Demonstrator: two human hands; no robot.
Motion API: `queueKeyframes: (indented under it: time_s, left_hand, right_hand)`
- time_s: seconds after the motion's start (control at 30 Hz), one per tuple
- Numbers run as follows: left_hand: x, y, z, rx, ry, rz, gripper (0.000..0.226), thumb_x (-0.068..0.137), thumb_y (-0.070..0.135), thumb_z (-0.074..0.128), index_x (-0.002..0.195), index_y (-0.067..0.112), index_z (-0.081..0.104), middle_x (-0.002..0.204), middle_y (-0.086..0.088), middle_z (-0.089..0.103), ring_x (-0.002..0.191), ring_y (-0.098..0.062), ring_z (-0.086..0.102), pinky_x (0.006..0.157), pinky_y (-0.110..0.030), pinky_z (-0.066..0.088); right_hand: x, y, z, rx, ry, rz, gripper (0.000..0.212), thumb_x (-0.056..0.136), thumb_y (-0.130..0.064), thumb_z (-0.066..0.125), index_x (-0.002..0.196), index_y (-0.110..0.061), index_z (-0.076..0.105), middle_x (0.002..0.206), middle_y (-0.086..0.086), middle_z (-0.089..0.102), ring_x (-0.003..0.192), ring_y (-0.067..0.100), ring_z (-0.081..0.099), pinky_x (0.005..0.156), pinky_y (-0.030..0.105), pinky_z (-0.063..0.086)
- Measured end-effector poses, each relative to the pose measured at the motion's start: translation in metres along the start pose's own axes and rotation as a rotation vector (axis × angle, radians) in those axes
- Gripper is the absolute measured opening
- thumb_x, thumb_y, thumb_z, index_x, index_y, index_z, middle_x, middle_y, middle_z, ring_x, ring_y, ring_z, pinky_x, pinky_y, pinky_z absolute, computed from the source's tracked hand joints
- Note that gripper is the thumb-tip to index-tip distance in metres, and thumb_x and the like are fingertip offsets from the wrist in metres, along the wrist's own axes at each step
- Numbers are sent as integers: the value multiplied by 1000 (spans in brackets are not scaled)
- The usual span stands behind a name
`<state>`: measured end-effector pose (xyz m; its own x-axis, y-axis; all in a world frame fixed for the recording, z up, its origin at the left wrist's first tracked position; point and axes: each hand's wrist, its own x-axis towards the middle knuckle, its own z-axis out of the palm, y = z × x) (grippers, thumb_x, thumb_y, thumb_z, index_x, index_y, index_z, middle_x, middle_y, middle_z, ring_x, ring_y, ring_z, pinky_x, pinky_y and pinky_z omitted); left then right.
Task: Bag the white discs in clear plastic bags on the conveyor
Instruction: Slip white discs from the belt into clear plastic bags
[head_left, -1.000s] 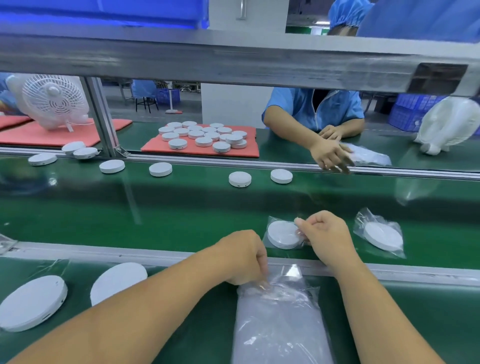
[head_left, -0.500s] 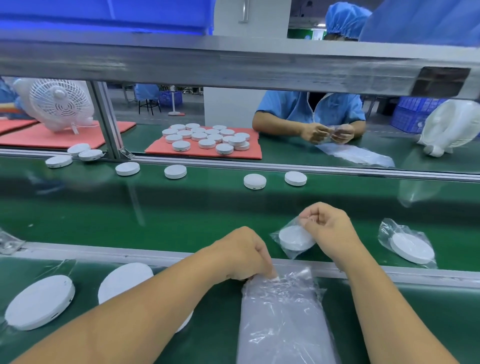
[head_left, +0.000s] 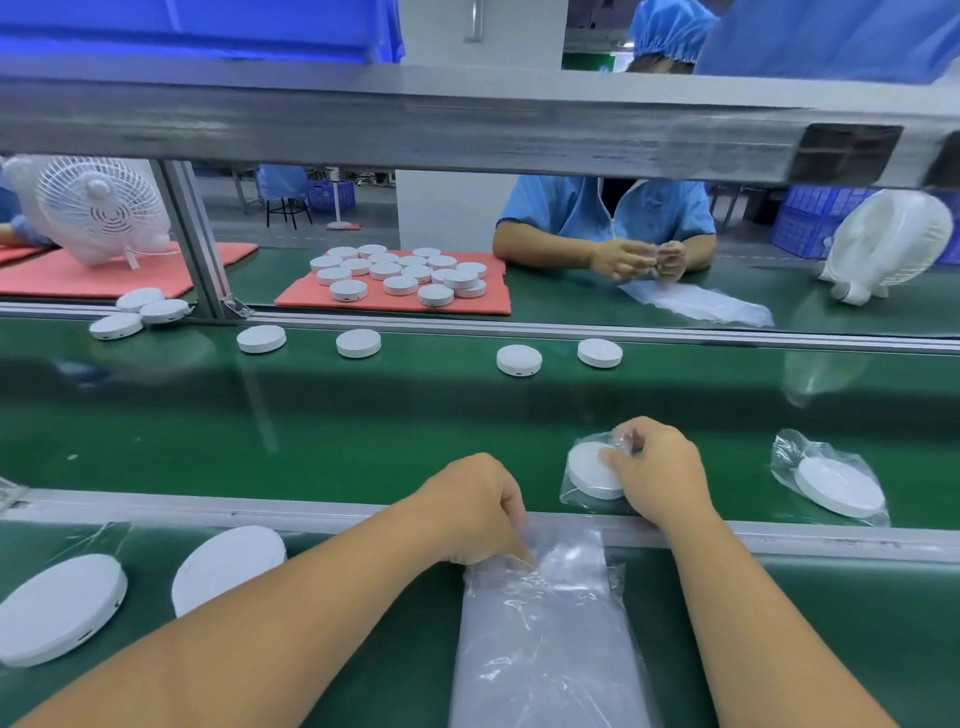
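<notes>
My right hand (head_left: 657, 470) pinches a clear bag holding a white disc (head_left: 589, 470) on the green conveyor belt (head_left: 363, 431), just past the near rail. My left hand (head_left: 475, 512) has its fingertips curled onto the top of a stack of clear plastic bags (head_left: 545, 639) on the near bench. A second bagged disc (head_left: 836, 486) lies on the belt to the right. Two bare white discs (head_left: 60, 605) (head_left: 228, 569) lie at my near left. Several bare discs (head_left: 519, 359) ride the belt's far side.
Across the belt a person in blue (head_left: 608, 228) handles a bag with both hands, with a red mat (head_left: 488, 301) of several discs beside them. Small white fans (head_left: 101, 208) (head_left: 891, 244) stand at the far left and far right. A metal beam (head_left: 467, 124) crosses overhead.
My right hand has carried the bagged disc right along the belt. The other bagged disc and the far discs have drifted right. The person opposite has drawn their arm back.
</notes>
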<state>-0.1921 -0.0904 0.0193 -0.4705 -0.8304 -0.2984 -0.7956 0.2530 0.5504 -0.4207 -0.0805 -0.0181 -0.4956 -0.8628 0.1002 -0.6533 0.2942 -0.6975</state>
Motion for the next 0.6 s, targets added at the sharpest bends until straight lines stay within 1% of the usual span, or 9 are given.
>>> queueKeyframes:
  time_s: [0.07,0.13,0.23,0.27,0.3,0.37,0.43,0.53,0.6]
  left_hand:
    - [0,-4,-2,-77,-29,-2,21,72,34,94,71,25,76,60,9,65,49,-10,51,53,-17,43]
    - [-1,-6,-6,-167,-87,-7,17,77,28,91,67,26,78,65,1,68,57,-15,54,63,-23,51]
    - [-2,-5,-10,-299,-137,-13,19,89,21,81,70,23,79,69,-5,65,63,-19,55,63,-25,57]
    - [-3,-4,-11,-327,-147,-25,17,93,22,76,78,19,81,67,-4,63,61,-18,56,63,-26,59]
    - [-3,-4,-13,-343,-156,-34,18,98,25,71,88,14,81,66,-3,61,60,-17,56,66,-28,61]
    - [-5,-3,-15,-377,-176,-51,27,103,30,62,95,8,76,65,-3,62,60,-17,58,74,-35,64]
    - [-8,-4,-17,-385,-187,-49,29,104,35,59,97,11,74,59,3,67,58,-14,64,74,-36,65]
    - [-12,-11,-21,-280,-112,-30,26,101,29,58,97,14,78,76,-1,77,69,-16,71,82,-37,66]
    - [-11,-20,-26,-221,21,-1,31,97,37,67,81,15,79,74,-2,78,63,-13,68,73,-28,62]
  right_hand:
    - [2,2,0,-18,45,-7,47,92,-28,70,136,-19,57,136,7,60,119,31,58,97,42,50]
    - [-2,-4,-2,-60,125,-63,58,94,-35,68,145,-17,49,145,6,54,128,28,54,103,42,46]
    - [-14,-23,-4,101,153,-263,20,94,-32,68,113,-26,72,110,-8,74,101,14,67,87,27,50]
    - [-20,-31,-3,161,98,-307,9,93,-35,67,95,-31,74,92,-13,76,88,10,68,79,24,52]
    - [-26,-38,-1,206,26,-350,20,93,-44,64,84,-30,74,80,-10,74,80,10,68,72,27,53]
    - [-37,-50,5,222,-185,-398,60,88,-69,52,82,-14,74,78,4,73,75,20,68,71,38,55]
    - [-45,-58,9,249,-443,-389,82,78,-88,47,82,-10,75,76,10,72,69,17,66,68,35,53]
    - [-50,-57,10,214,-622,-359,50,70,-77,70,79,-28,76,75,-8,73,69,4,64,68,23,48]
    - [-51,-54,10,231,-664,-322,39,62,-62,84,87,-33,76,83,-7,77,74,6,70,69,23,53]
